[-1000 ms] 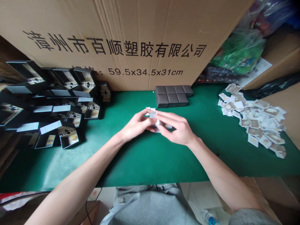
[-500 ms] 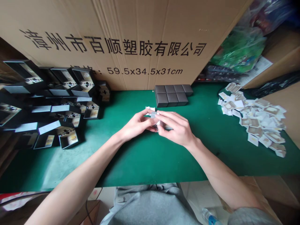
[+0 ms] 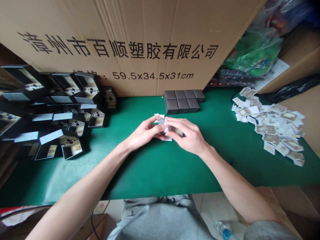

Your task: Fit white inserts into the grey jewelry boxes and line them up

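At the middle of the green table, my left hand point(image 3: 143, 134) pinches a small grey-and-white insert point(image 3: 162, 121) between thumb and fingers. My right hand point(image 3: 189, 136) closes on the same piece from the other side, its fingers laid over the top. White edges stick out above and below the fingers. Beneath the right fingers a bit of an open box point(image 3: 178, 131) shows; most of it is hidden. Just beyond the hands stands a block of closed dark grey boxes point(image 3: 183, 100).
Many open black boxes point(image 3: 72, 146) are stacked on the left. To the right lies a heap of white inserts point(image 3: 277, 124). A large printed carton point(image 3: 140, 20) walls off the back of the green table point(image 3: 140, 176). A plastic bottle point(image 3: 223, 230) is below the front edge.
The fingers have shifted slightly on the insert. More of a white edge now shows below them, and more of the open box shows under the right fingers.
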A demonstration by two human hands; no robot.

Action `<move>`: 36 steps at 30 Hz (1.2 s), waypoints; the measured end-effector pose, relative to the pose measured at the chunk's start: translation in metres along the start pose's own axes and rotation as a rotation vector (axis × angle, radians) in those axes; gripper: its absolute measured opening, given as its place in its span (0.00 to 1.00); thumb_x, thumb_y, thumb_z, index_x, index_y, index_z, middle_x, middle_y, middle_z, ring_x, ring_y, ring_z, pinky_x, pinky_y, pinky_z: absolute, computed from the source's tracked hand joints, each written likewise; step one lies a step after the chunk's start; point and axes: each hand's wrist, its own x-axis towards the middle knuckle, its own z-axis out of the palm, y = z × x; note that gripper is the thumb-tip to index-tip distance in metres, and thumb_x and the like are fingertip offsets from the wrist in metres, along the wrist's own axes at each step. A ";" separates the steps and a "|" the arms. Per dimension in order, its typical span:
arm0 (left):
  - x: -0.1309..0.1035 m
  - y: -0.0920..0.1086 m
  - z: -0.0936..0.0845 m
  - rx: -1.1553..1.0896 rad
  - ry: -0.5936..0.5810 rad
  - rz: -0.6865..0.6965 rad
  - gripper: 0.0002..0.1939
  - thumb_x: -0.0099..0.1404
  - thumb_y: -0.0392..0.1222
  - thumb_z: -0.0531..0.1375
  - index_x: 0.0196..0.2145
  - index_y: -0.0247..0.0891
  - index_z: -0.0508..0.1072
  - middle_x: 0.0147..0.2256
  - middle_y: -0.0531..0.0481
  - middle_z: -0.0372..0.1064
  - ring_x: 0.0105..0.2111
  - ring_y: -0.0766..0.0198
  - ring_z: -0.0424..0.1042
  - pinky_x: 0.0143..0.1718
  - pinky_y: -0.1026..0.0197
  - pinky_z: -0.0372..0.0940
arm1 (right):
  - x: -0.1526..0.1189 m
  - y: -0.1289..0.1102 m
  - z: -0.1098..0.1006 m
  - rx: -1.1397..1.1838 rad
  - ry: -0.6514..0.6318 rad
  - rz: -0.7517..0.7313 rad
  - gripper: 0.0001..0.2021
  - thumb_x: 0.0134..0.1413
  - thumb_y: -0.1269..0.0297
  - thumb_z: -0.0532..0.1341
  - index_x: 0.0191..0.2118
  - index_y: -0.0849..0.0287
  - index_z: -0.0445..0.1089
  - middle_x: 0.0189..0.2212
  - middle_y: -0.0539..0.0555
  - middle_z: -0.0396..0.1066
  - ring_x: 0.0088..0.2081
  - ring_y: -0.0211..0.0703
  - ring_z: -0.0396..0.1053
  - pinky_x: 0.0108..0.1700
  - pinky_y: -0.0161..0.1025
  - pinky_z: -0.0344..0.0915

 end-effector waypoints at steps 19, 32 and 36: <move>0.002 -0.005 -0.002 0.011 0.037 0.003 0.17 0.65 0.46 0.64 0.48 0.36 0.72 0.40 0.47 0.75 0.36 0.62 0.77 0.39 0.60 0.77 | 0.002 -0.002 0.000 -0.011 -0.044 -0.032 0.26 0.59 0.74 0.60 0.62 0.55 0.65 0.58 0.58 0.72 0.58 0.50 0.72 0.58 0.52 0.73; 0.003 -0.005 -0.003 -0.009 0.044 0.016 0.17 0.65 0.49 0.65 0.46 0.35 0.72 0.40 0.48 0.73 0.40 0.63 0.75 0.44 0.60 0.75 | 0.000 -0.001 0.002 0.009 -0.047 -0.009 0.24 0.65 0.72 0.60 0.65 0.51 0.64 0.62 0.55 0.68 0.61 0.49 0.69 0.61 0.51 0.71; 0.003 -0.004 -0.003 -0.025 0.035 0.011 0.18 0.64 0.49 0.65 0.47 0.36 0.72 0.40 0.49 0.73 0.40 0.63 0.75 0.44 0.60 0.75 | -0.002 0.001 -0.001 0.048 -0.050 0.027 0.25 0.65 0.70 0.61 0.65 0.47 0.64 0.62 0.52 0.68 0.60 0.50 0.70 0.62 0.52 0.71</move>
